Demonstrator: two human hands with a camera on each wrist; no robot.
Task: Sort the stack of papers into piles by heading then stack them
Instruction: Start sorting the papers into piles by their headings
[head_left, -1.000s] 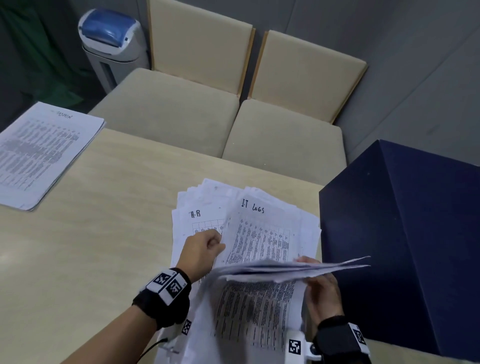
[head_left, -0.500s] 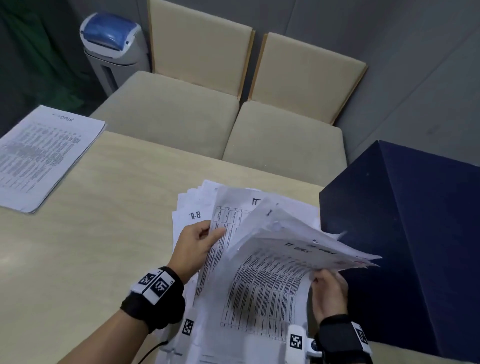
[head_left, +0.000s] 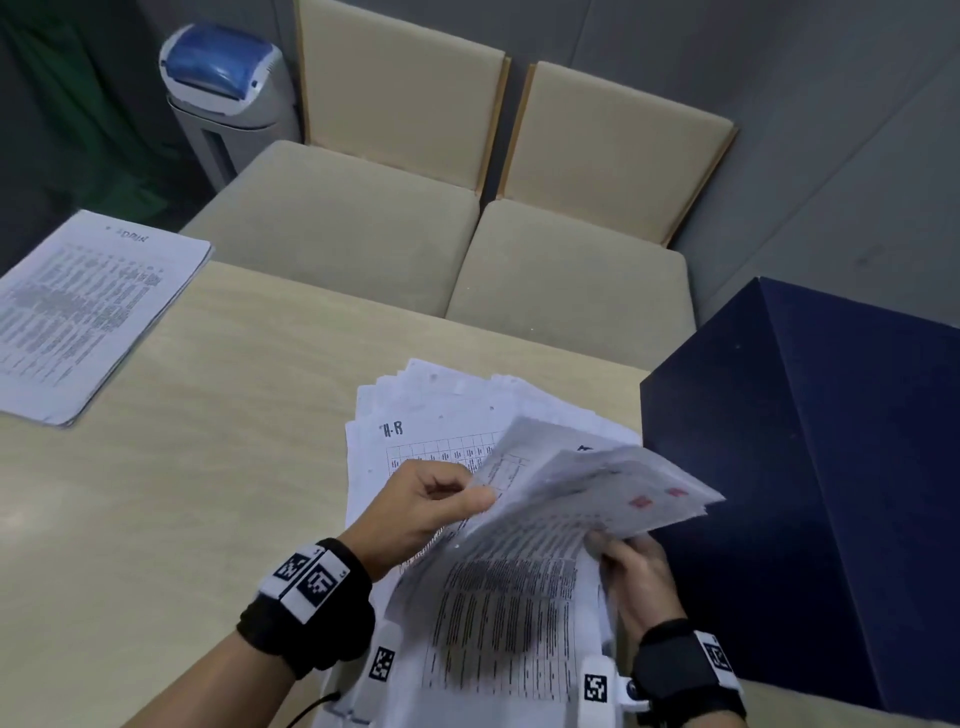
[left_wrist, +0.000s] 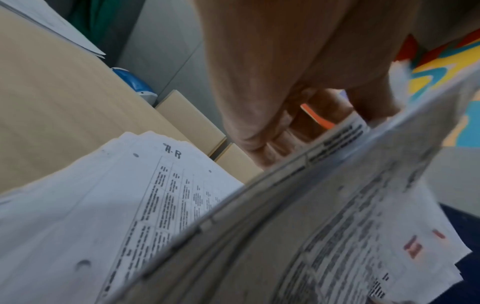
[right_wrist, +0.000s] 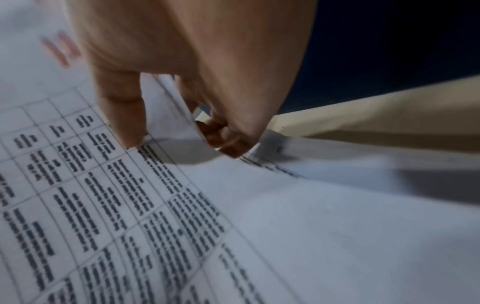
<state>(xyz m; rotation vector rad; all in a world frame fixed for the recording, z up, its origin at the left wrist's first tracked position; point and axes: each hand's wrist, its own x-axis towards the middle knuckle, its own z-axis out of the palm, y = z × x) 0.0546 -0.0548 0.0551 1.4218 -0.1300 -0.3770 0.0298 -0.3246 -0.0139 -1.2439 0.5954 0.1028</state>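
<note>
Left hand (head_left: 426, 506) pinching the left edge of a lifted bundle of sheets (head_left: 587, 499), thumb on top, fingers curled beneath. Right hand (head_left: 631, 577) gripping the same bundle's right edge from below, fingers curled round it. Under and just beyond both hands, the loose stack of papers (head_left: 415, 410) fanned on the table (head_left: 208, 467), top sheet headed "H-R". Far left of the left hand, a separate sorted pile (head_left: 83, 312). Right of the right hand, a dark blue box (head_left: 831, 493).
</note>
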